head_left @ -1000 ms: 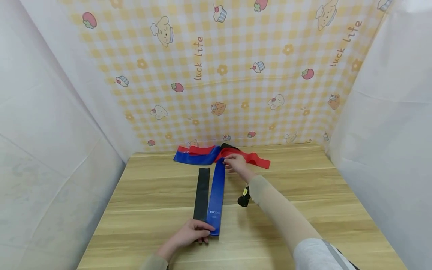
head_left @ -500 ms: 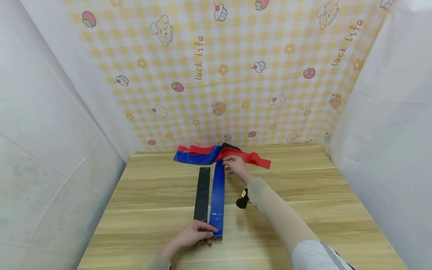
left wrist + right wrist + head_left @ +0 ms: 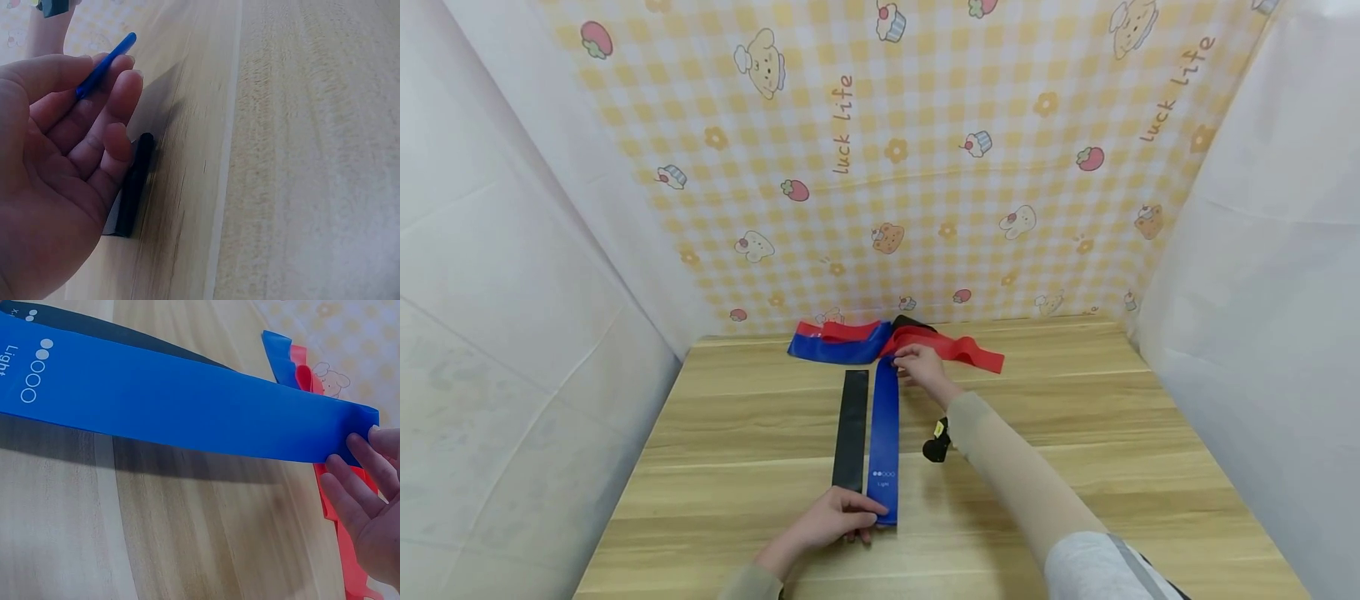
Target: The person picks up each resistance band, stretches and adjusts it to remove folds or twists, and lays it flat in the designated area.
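A blue resistance band [image 3: 883, 425], printed "Light", is stretched out lengthwise between my two hands. My left hand [image 3: 835, 518] pinches its near end between thumb and fingers, as the left wrist view shows too. At the far end my right hand [image 3: 922, 367] pinches the looped tip. In the right wrist view the blue band [image 3: 187, 400] hangs over the wood and casts a shadow on it. A black resistance band [image 3: 850, 429] lies flat just left of the blue one, its near end partly behind my left hand.
At the back of the wooden table [image 3: 737, 450] lie another blue band [image 3: 827, 350], red bands [image 3: 977, 354] and a dark band [image 3: 910, 322], against the checked cloth [image 3: 925, 183]. A small black object [image 3: 935, 448] with a yellow label shows at my right wrist. White cloth hangs on both sides.
The near end of the blue band has shifted slightly right with my left hand, widening the gap to the black band. My right hand keeps its pinch, nearly still.
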